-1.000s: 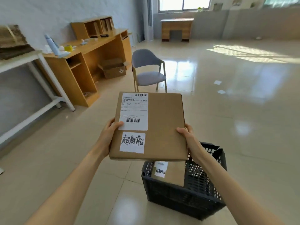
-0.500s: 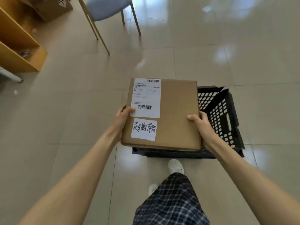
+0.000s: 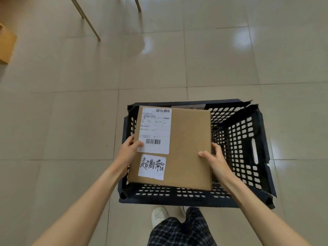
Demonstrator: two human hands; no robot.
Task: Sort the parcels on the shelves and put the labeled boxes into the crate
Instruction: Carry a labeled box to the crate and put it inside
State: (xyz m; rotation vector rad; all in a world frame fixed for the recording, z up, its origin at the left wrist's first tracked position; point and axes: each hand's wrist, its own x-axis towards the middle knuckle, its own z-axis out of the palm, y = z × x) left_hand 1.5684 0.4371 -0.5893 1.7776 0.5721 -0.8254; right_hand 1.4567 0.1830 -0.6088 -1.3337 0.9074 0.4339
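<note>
Hands (image 3: 128, 153) clamped on labeled box (image 3: 188, 148) over crate (image 3: 248, 139).

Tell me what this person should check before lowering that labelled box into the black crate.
1. Grip: left hand and right hand hold opposite edges of the cardboard box: ok.
2. Labels: shipping label and handwritten sticker face up: ok.
3. Position: box is over the crate, toward its left side: ok.
4. Room inside: another parcel peeks out beyond the box's far edge; what lies beneath the box: cannot tell.
5. Fingers clear of the crate walls: cannot tell.
</note>
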